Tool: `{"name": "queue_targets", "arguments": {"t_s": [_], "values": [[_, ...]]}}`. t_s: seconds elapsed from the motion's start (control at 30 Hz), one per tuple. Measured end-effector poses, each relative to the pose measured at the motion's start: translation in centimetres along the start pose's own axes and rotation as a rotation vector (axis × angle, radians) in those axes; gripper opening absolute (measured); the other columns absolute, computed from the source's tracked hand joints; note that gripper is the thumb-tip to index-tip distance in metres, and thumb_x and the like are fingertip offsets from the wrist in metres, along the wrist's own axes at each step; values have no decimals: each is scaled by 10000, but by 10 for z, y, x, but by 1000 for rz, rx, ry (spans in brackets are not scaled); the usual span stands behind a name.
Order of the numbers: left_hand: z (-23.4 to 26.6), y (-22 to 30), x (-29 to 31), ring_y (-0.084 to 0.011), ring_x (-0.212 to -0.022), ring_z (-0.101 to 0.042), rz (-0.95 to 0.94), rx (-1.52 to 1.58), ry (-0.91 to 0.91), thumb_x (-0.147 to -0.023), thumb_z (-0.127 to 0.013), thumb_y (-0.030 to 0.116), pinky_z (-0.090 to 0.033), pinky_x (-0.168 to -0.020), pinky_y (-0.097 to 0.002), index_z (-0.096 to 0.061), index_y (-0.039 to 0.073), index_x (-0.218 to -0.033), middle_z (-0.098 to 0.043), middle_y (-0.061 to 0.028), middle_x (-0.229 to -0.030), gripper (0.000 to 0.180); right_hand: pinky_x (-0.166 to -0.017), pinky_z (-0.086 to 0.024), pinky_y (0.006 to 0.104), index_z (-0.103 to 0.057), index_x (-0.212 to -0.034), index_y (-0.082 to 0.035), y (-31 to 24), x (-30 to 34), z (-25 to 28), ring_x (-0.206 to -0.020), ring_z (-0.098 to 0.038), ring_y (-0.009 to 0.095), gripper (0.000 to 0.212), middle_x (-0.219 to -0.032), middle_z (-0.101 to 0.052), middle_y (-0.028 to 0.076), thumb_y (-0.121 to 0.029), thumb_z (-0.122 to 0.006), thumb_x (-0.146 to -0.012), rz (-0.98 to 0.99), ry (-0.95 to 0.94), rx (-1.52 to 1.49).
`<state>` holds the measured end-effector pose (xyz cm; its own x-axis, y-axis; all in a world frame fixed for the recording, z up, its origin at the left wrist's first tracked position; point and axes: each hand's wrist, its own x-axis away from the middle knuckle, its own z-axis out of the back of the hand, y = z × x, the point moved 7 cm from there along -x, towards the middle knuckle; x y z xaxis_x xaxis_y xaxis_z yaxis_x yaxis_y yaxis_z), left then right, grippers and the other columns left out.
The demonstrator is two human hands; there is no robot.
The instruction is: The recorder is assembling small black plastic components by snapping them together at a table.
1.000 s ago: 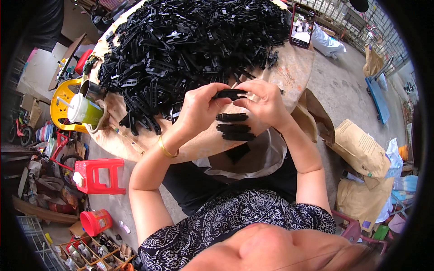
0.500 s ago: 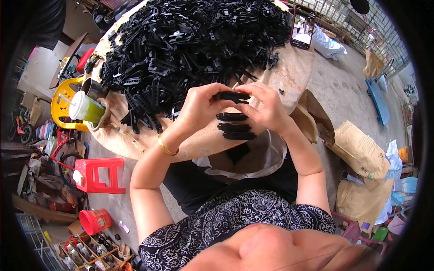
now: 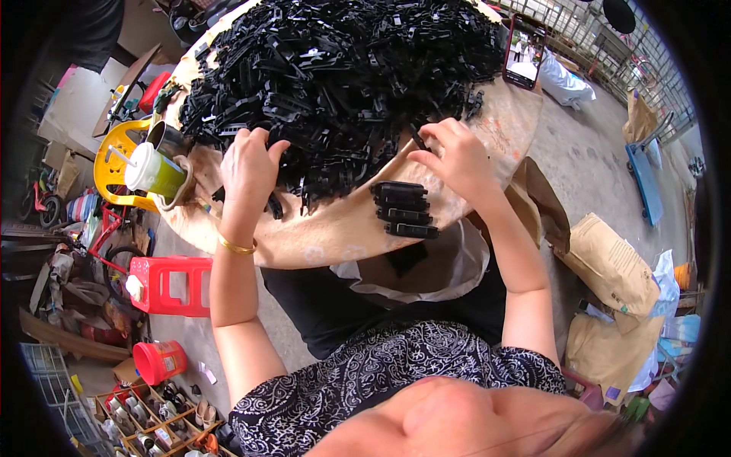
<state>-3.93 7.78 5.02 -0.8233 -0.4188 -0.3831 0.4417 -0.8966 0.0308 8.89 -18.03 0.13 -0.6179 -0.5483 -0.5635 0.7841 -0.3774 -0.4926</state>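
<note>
A large heap of slim black plastic pieces (image 3: 335,84) covers much of the round table. At its near left edge is my left hand (image 3: 253,164), fingers bent toward the pieces and thumb held apart, with nothing seen in it. Farther right, my right hand (image 3: 459,161) has a black plastic piece (image 3: 418,138) between its fingers and thumb, at the heap's near edge. Below that hand, a neat row of several black pieces (image 3: 402,209) lies side by side on the tan table cover (image 3: 343,236), untouched by either hand.
A white sack (image 3: 457,263) hangs open at the table's near edge. A phone (image 3: 525,52) stands at the far right. On the left are a green cup (image 3: 156,174), a yellow chair (image 3: 114,167), a red stool (image 3: 169,286) and a red bucket (image 3: 158,361). Paper sacks (image 3: 605,263) lie right.
My hands have parted from a black piece they held together above the row. It appears to lie with the row now. The left hand moved left to the heap, the right slightly right.
</note>
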Motion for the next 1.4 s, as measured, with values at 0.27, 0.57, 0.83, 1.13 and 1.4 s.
{"name": "queue_targets", "arguments": {"t_s": [0.27,0.57,0.83,1.13,1.4], "values": [[0,55,7,-179,-661,-653,15,909,-80,-838,-592,28,-534,-615,-281,-555,-19,-1023,-646,-129,-811,194,-704,-500,295,-664,-1028,-16,9,1,-12,-770,-603,184,198,-874,-641,63,-78,-664,-840,-166,-82,-399],[-57,119,29,-200,-915,-666,105,1498,-583,-869,-523,-47,-557,-831,-282,-519,-76,-1136,-616,-161,-1059,269,-767,-530,231,-620,-1136,5,-11,13,-9,-852,-631,104,281,-952,-664,60,1,-653,-858,-365,-63,-1139],[-61,118,37,-154,-952,-643,4,1489,-578,-878,-581,-9,-530,-865,-269,-516,-80,-1223,-631,-131,-1084,359,-688,-520,236,-684,-952,27,-23,12,-6,-767,-654,144,140,-859,-666,99,-7,-690,-816,-205,79,-703],[-34,111,34,-160,-891,-658,-204,1291,-291,-812,-685,11,-515,-758,-266,-590,4,-1184,-684,-129,-1039,384,-680,-520,256,-662,-1023,18,-35,13,5,-785,-647,177,284,-1113,-590,133,-109,-749,-784,67,90,-491],[-14,122,42,-338,-830,-666,-475,1014,-130,-809,-647,-28,-535,-700,-346,-608,-9,-1083,-664,-188,-935,277,-698,-515,287,-652,-1008,18,-23,12,-7,-801,-663,186,358,-860,-685,117,-122,-800,-714,-129,-201,-600]]}}
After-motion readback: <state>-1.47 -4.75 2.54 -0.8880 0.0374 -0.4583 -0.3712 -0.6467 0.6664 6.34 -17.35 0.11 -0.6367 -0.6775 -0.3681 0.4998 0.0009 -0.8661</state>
